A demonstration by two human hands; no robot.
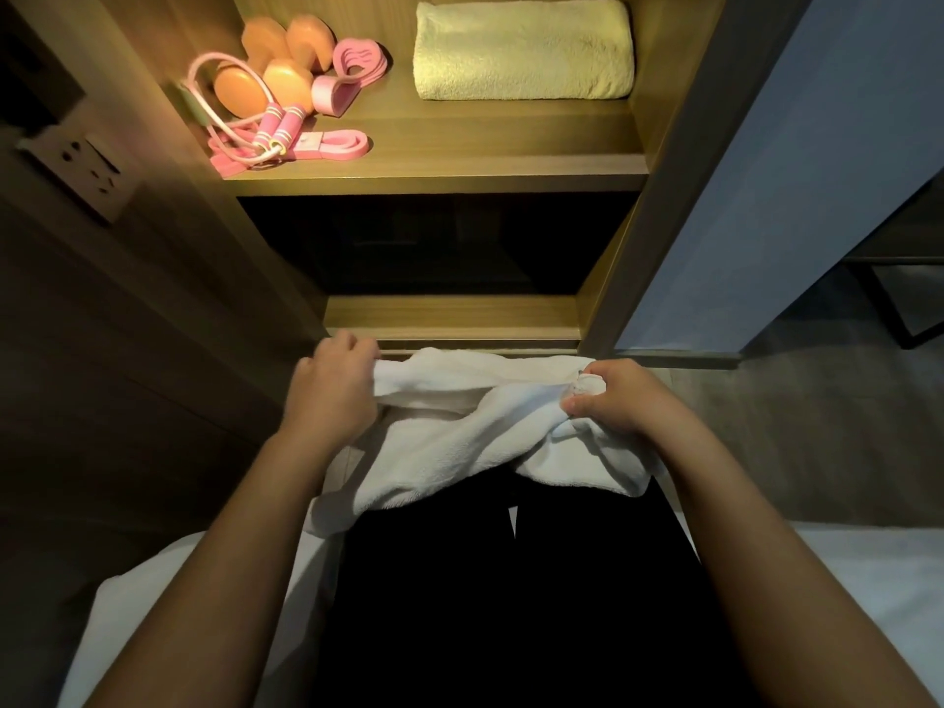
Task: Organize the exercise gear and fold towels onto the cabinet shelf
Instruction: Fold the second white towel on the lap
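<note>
Over your lap, left hand (pixel 334 385) and right hand (pixel 608 401) grip bunched white terry towel (pixel 459 442); middle looks twisted, may fold crooked

Arms outstretched, left hand (pixel 332 388) and right hand (pixel 610 401) clenched.

The white towel (pixel 459 431) is soft, nubby terry cloth, and so is the pale yellow towel (pixel 523 51) at the shelf's right end. The shelf (pixel 459 161) is matt, fine-grained wood; the orange dumbbells (pixel 265 63) at its left end look smooth with a slight sheen.
</note>
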